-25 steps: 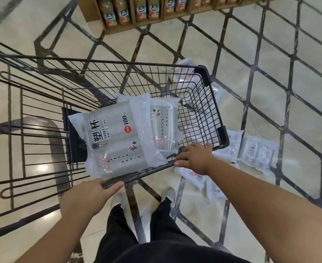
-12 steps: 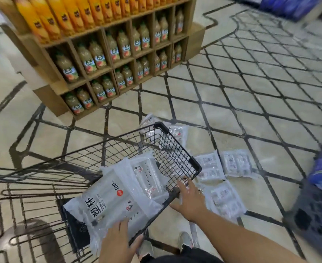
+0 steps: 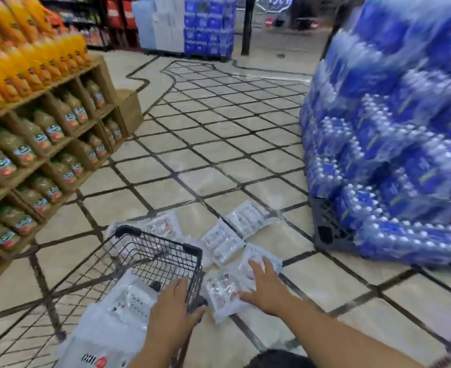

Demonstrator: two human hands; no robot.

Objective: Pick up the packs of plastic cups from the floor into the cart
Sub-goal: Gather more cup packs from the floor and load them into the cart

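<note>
Left hand (image 3: 175, 309) is gripping the cart (image 3: 150, 251) rim, fingers wrapped around it. Right hand (image 3: 264, 285) is lying open, fingers spread, on a cup pack (image 3: 223, 293) on the floor.

1. 1 head-worn wide-angle view, looking forward and down an aisle.
2. Cart (image 3: 160, 258) and floor (image 3: 219, 160) lie near, below.
3. Shelves (image 3: 46, 144) stand left, blue stacks (image 3: 394, 144) right.

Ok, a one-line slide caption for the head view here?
Left hand steadies the cart while the right hand reaches onto cup packs on the floor.
</note>
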